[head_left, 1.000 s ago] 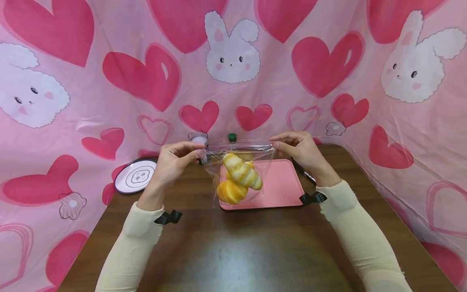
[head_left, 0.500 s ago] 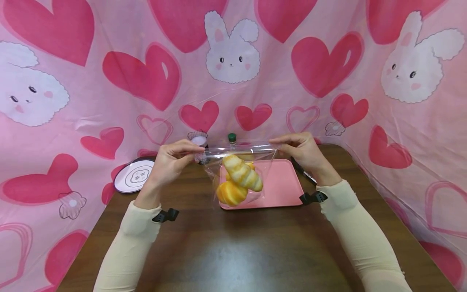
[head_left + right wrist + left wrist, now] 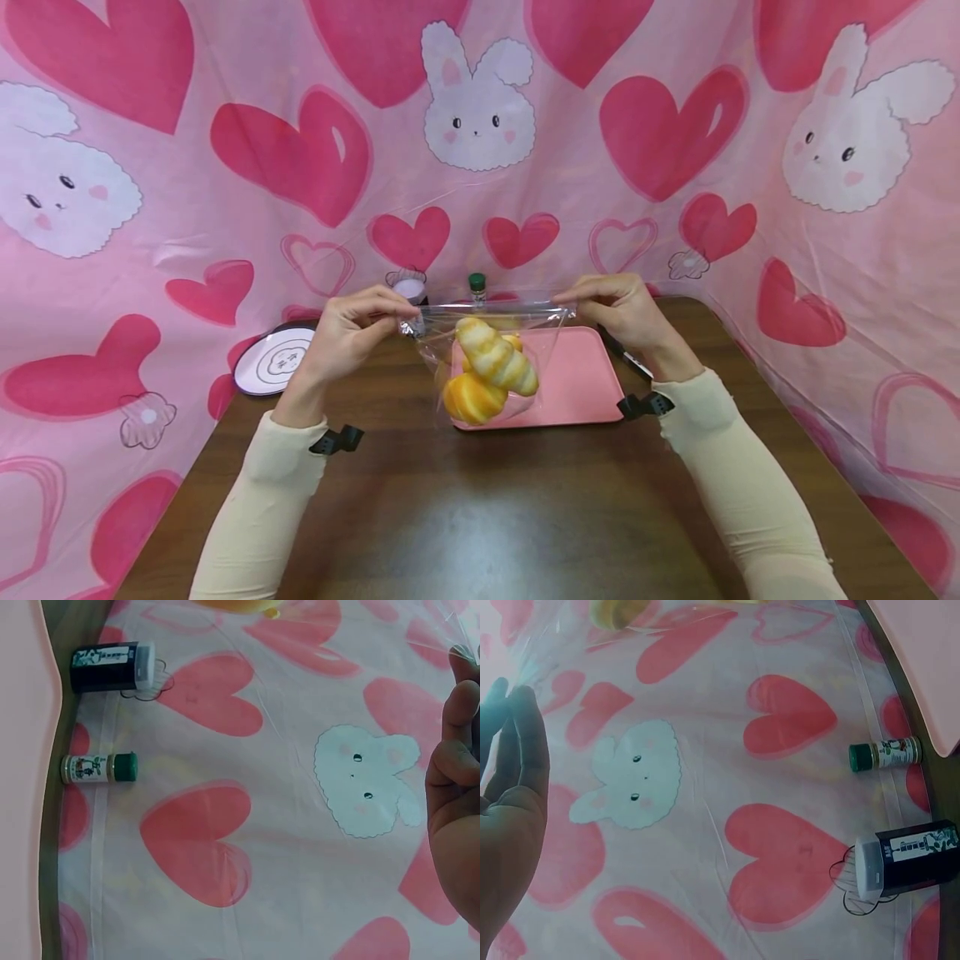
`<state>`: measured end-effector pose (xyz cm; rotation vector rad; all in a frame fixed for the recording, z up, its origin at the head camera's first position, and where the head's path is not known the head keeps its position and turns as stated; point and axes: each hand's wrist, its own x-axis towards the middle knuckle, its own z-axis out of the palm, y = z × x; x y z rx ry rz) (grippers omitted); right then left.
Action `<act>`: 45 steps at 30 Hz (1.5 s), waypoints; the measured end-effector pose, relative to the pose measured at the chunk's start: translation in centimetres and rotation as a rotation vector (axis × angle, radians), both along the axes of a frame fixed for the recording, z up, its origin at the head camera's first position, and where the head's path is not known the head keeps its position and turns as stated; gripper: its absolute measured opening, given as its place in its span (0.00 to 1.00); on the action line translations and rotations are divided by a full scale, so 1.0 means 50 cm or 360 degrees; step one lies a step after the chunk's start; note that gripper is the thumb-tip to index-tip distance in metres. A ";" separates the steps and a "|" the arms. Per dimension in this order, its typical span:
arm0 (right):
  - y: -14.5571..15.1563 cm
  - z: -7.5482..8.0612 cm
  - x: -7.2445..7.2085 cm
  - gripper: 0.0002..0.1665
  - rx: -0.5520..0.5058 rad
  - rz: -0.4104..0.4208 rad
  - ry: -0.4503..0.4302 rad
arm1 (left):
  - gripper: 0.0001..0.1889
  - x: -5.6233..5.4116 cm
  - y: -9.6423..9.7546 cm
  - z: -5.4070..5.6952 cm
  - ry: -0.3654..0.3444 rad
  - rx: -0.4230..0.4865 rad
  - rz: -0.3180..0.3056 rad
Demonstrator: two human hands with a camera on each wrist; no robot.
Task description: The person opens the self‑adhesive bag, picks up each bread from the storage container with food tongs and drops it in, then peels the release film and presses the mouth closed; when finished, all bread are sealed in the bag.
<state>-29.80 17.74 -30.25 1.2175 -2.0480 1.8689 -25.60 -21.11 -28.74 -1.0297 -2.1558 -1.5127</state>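
Stretched between my two hands is a clear plastic bag [image 3: 551,333], its top edge roughly level. Inside it lie a pale, ridged croissant [image 3: 491,354] and a more golden bread roll [image 3: 474,398], with another yellow piece partly hidden behind them. The left hand [image 3: 351,329] pinches the bag's upper left corner between thumb and fingers. At the upper right corner, the right hand [image 3: 617,308] pinches the bag the same way. In the left wrist view the left fingers [image 3: 531,742] meet the clear film; the right wrist view shows the right fingers [image 3: 459,720] at the film too.
Behind the bag a pink tray [image 3: 581,379] lies on the brown table [image 3: 480,508]. A white plate [image 3: 273,361] with a drawn face is at the left edge. A green-capped jar [image 3: 477,285] and a dark, white-lidded container [image 3: 915,859] stand at the back. A black, pen-like item [image 3: 636,364] lies right of the tray.
The left hand has shifted slightly left, drawing the bag's top edge straighter and tauter. The breads have moved only a little. The right hand stays almost in place.
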 end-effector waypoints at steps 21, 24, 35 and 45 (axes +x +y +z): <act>-0.001 0.004 0.002 0.12 0.0200 -0.0062 -0.0003 | 0.12 0.008 0.010 0.002 -0.0197 0.0206 -0.0045; -0.004 0.006 0.007 0.09 0.0198 -0.0182 -0.0131 | 0.13 0.008 0.009 0.002 -0.0193 0.0174 -0.0065; -0.013 0.005 0.001 0.11 0.0105 -0.0330 -0.0084 | 0.17 0.011 0.012 0.004 -0.0394 -0.0112 0.0074; -0.022 0.014 0.011 0.14 0.0023 -0.0226 0.0035 | 0.20 0.006 0.011 0.000 -0.0398 -0.0458 0.0009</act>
